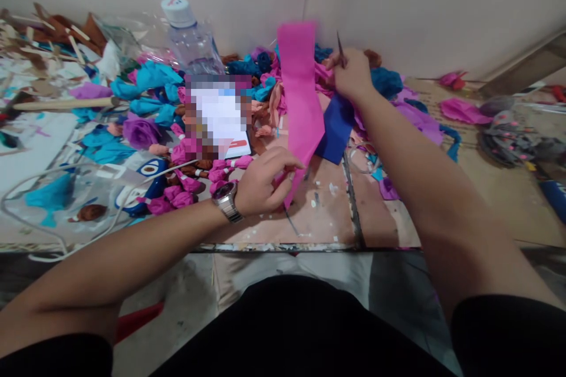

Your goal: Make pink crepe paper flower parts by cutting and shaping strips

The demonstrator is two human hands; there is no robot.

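A long bright pink strip [300, 82], of paper or thin cloth, stretches upright over the table, its top end slightly blurred. My left hand [269, 182], wearing a metal watch [227, 201] on its wrist, is closed on the strip's narrow lower end between thumb and fingers. To the right of the strip, my right hand [354, 73] is closed around a thin, dark, pointed tool [340, 47] whose tip sticks up; the rest of the tool is hidden. A dark blue flat piece [336, 129] lies below my right hand, partly behind the pink strip.
Bunched pink, blue and purple paper pieces [141, 129] cover the table's left side. Among them stand a capped plastic bottle [190, 41] and a phone [239, 147] with a blurred-out screen. A white cable [110, 227] loops near the front edge. A wooden stick [71, 103] lies far left.
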